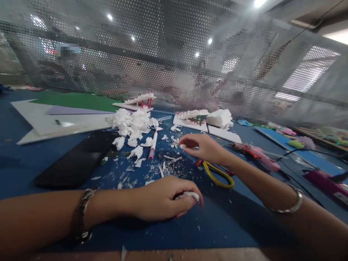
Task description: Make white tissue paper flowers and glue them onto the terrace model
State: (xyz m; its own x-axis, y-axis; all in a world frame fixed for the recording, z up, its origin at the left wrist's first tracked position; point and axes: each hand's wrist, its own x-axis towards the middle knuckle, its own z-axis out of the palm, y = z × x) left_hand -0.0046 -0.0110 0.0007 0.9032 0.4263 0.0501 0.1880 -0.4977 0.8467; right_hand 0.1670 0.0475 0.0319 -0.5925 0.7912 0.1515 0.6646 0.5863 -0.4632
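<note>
Ambient light: dim, grey. Source: ceiling lamp, glaring upper right. Shadow: soft, dark, beneath my left grip on the counter. Perforated screen: hazy, blurred. Edges: wide-angle stretch.

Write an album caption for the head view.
Left hand holding a white piece, right hand near scattered white scraps on a blue table.
</note>
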